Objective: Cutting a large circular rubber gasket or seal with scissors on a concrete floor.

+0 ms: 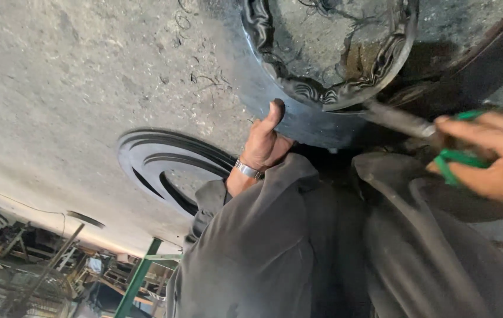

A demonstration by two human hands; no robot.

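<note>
Pressing against the dark outer wall of the big rubber tyre [298,118], my left hand [263,144] sits near the middle of the head view, thumb stuck straight up along the rubber and the rest of the fingers [275,147] curled back toward the palm. Whether those curled fingers clamp anything I cannot tell; they seem only to brace on the tyre's side. A metal wristband [246,169] circles that wrist, and a grey sleeve [251,235] runs from it down toward me.

My right hand [490,156] comes in from the right edge, blurred, with its fingers [475,126] stretched leftward and wrapped about a green-handled tool [457,158]. From that grip a dull metal shaft [398,121] slants up and left, and its far end meets the tyre's lower rim just under the carved inner edge [334,94]. So the right fingers are closed on the tool, and the wrist is bent so that the back of the hand faces up.

The tyre lies flat on the concrete floor [75,88], at the top of the view, partly cut off by the frame. Well apart from it, to the left of my left wrist, a flat black rubber ring [163,159] lies on the same floor. Between the two hands a grey garment [428,247] fills the lower part of the view. A green metal frame [139,277] stands low in the view, with cluttered racks [39,265] left of it.
</note>
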